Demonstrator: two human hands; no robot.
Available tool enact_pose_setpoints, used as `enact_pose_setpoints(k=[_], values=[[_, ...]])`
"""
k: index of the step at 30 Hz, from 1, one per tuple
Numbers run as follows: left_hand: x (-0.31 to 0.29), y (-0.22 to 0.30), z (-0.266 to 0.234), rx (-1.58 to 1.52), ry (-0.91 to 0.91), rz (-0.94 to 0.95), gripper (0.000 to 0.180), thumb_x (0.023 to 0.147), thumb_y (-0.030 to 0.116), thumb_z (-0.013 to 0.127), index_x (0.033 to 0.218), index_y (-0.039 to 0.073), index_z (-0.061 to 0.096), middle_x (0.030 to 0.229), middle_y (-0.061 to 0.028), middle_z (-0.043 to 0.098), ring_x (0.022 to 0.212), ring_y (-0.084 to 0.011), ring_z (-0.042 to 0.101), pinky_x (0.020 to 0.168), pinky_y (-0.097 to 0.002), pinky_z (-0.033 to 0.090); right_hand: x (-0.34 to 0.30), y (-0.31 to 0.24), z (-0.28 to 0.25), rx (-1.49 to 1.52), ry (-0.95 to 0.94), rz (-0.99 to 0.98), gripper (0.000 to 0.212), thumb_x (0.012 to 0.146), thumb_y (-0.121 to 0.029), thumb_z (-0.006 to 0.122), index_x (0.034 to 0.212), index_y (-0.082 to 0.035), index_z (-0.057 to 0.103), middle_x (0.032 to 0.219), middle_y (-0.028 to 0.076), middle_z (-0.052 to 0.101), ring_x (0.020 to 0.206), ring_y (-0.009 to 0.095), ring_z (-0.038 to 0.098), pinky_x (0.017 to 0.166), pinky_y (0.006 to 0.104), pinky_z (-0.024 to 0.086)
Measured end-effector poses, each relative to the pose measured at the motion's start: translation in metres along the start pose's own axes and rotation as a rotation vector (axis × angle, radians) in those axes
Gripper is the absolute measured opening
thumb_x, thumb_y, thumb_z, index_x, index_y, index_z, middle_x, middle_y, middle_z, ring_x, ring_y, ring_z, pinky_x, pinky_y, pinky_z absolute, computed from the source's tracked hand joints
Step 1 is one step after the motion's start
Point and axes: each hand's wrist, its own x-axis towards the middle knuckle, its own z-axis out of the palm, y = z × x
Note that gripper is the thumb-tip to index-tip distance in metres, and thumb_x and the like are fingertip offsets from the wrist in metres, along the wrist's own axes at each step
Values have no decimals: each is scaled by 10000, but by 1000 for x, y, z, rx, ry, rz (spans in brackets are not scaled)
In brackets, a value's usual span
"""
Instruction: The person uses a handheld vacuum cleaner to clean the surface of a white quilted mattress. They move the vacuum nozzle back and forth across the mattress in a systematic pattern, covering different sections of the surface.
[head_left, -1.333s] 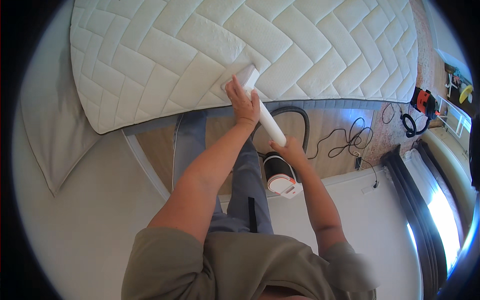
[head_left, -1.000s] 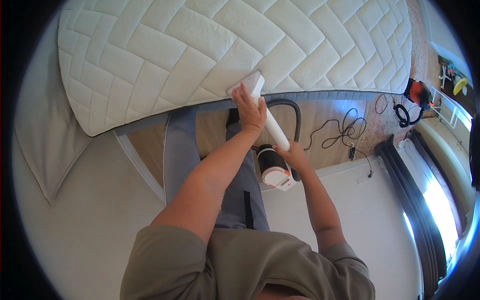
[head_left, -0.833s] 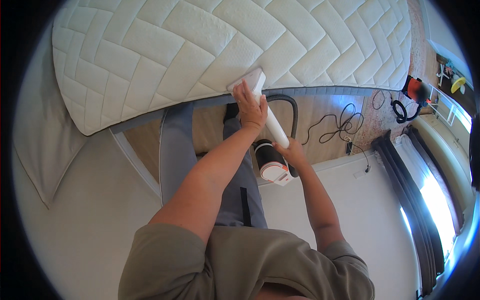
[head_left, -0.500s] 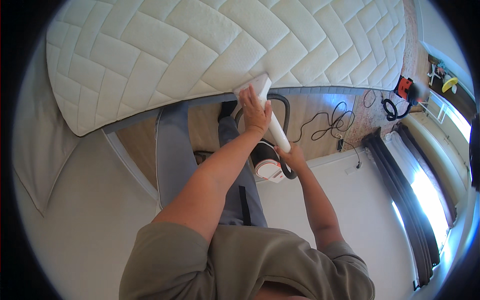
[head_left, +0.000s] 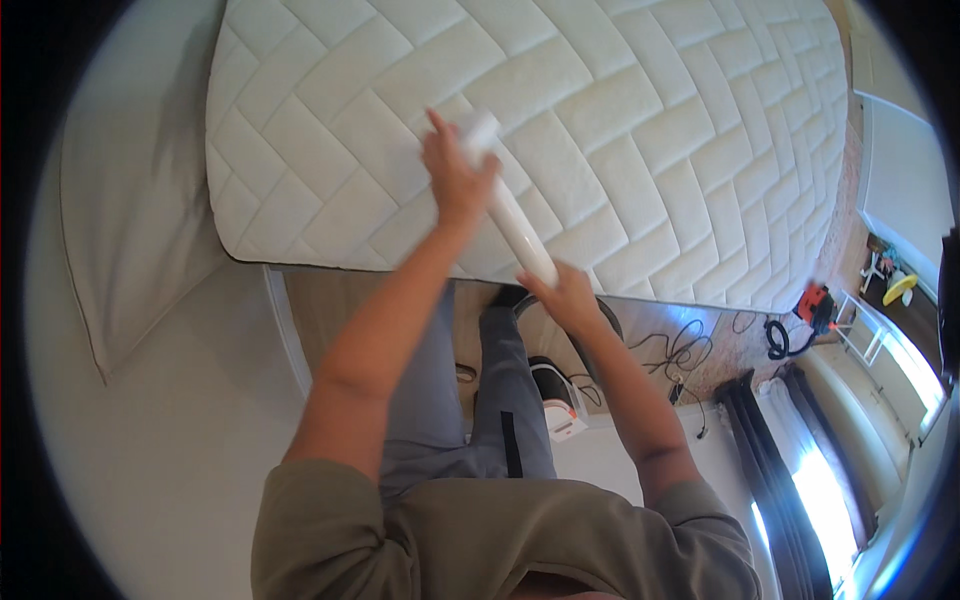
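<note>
A white vacuum wand (head_left: 522,236) with a wide white nozzle (head_left: 480,132) lies slanted over the cream quilted mattress (head_left: 620,150). My left hand (head_left: 460,178), somewhat blurred, is closed round the wand just behind the nozzle, thumb on its right side. The nozzle is smeared by motion, and its left part is hidden behind my fingers. Lower and to the right, my right hand (head_left: 564,296) grips the near end of the wand at the mattress edge. From there a dark ribbed hose (head_left: 612,318) curves down, partly behind my right forearm.
The black and white vacuum body (head_left: 562,405) stands on the wood floor beside my legs. A black cable (head_left: 682,350) lies looped on the right. Farther right are a red machine (head_left: 815,306) with a black hose and dark curtains (head_left: 770,480). A grey cushioned panel (head_left: 130,200) stands left.
Both hands have carried the wand and nozzle from the mattress's near edge farther onto it, up and to the left. The view has shifted, showing more mattress.
</note>
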Motion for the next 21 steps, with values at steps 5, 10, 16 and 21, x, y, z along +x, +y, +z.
enact_pose_setpoints(k=[5, 10, 16, 21], values=[[196, -20, -77, 65, 230, 90, 964, 805, 200, 721, 1573, -24, 182, 1310, -225, 506, 1236, -393, 469, 1085, -476, 384, 136, -152, 26, -68, 81, -254, 728, 833, -660, 683, 946, 59, 705, 810, 246, 707, 817, 407, 706, 765, 477, 545], [338, -65, -99, 190, 228, 64, 858, 909, 206, 626, 1575, -47, 148, 1280, -284, 518, 1171, -405, 543, 1020, -430, 466, 216, -252, 28, -16, 10, -212, 748, 831, -684, 670, 920, 57, 716, 787, 219, 712, 802, 366, 725, 733, 458, 564], [367, -117, -63, 586, 319, -5, 818, 873, 148, 650, 1550, -63, 243, 1248, -276, 539, 1144, -413, 547, 1010, -438, 462, 258, -253, 46, -14, -72, -135, 728, 844, -673, 664, 942, 46, 716, 814, 192, 721, 778, 337, 724, 694, 439, 565], [346, -116, -51, 645, 373, 40, 780, 877, 160, 662, 1524, -77, 297, 1250, -275, 539, 1142, -413, 548, 1018, -436, 454, 247, -236, 42, -2, -93, -105, 711, 847, -656, 669, 975, 42, 715, 831, 195, 723, 788, 344, 723, 702, 436, 562]])
